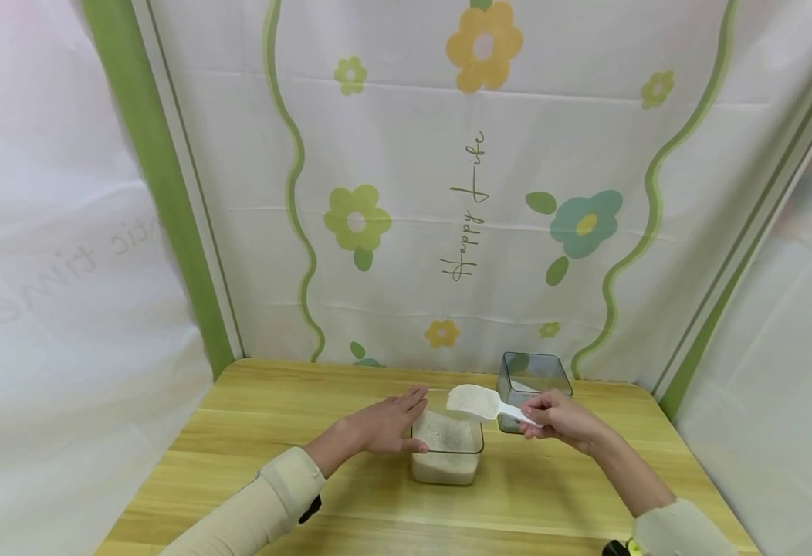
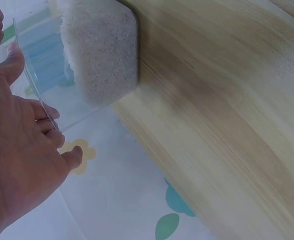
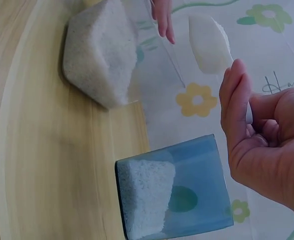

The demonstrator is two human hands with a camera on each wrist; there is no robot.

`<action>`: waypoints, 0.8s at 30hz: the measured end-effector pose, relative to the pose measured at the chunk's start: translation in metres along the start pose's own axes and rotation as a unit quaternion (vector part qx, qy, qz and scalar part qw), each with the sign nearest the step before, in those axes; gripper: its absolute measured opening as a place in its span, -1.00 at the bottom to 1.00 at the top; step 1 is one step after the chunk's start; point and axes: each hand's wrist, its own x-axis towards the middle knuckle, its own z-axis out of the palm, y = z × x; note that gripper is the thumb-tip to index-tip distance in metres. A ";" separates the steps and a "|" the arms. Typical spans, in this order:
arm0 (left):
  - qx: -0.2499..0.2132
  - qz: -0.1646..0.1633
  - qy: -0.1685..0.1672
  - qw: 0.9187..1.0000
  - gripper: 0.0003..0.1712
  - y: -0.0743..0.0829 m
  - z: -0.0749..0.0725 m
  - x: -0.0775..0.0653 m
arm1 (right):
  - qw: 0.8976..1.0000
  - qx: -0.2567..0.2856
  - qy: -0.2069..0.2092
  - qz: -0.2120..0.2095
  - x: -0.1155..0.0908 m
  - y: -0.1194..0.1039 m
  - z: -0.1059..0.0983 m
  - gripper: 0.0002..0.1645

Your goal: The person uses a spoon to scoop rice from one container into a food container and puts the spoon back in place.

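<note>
A white scoop (image 1: pixel 474 402) with rice in its bowl is held level by its handle in my right hand (image 1: pixel 564 422), above the clear container's right side. The clear square container (image 1: pixel 445 469), part filled with rice (image 2: pixel 104 52), stands on the table. My left hand (image 1: pixel 387 426) touches that container's left rim, its fingers extended and the thumb near the front edge. Behind the scoop and my right hand is a blue-tinted see-through container (image 3: pixel 199 170), with white rice (image 3: pixel 147 197) in its lower part. My right fingers hide part of the scoop's handle.
The wooden table (image 1: pixel 267 417) ends at a white curtain (image 1: pixel 406 154) with printed flowers, and more curtain hangs at both sides. A small black and yellow object (image 1: pixel 624 548) shows at the front right, by the right sleeve.
</note>
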 end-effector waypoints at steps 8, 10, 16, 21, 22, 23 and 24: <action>0.014 0.007 0.003 1.000 0.02 0.000 0.000 0.000 | 1.000 0.017 -0.007 -0.013 -0.013 -0.003 -0.016 -0.72; 0.014 0.007 0.002 1.000 0.02 0.000 0.000 -0.001 | 1.000 0.017 -0.004 -0.013 -0.016 -0.004 -0.020 -0.70; 0.006 0.006 0.003 1.000 0.00 0.000 0.000 -0.001 | 0.999 0.026 0.005 -0.018 -0.025 -0.005 -0.037 -0.69; 0.006 0.005 0.002 1.000 0.01 0.000 0.000 -0.002 | 0.999 0.030 0.020 -0.024 -0.032 -0.005 -0.052 -0.69; 0.008 0.005 0.003 1.000 0.02 -0.001 0.000 -0.002 | 0.999 0.029 0.024 -0.024 -0.033 -0.004 -0.055 -0.68; 0.008 0.005 0.003 1.000 0.02 -0.001 0.000 -0.002 | 0.999 0.027 0.026 -0.023 -0.035 -0.004 -0.057 -0.67; 0.008 0.005 0.003 1.000 0.02 -0.001 0.000 -0.002 | 0.999 0.029 0.030 -0.020 -0.036 -0.004 -0.060 -0.67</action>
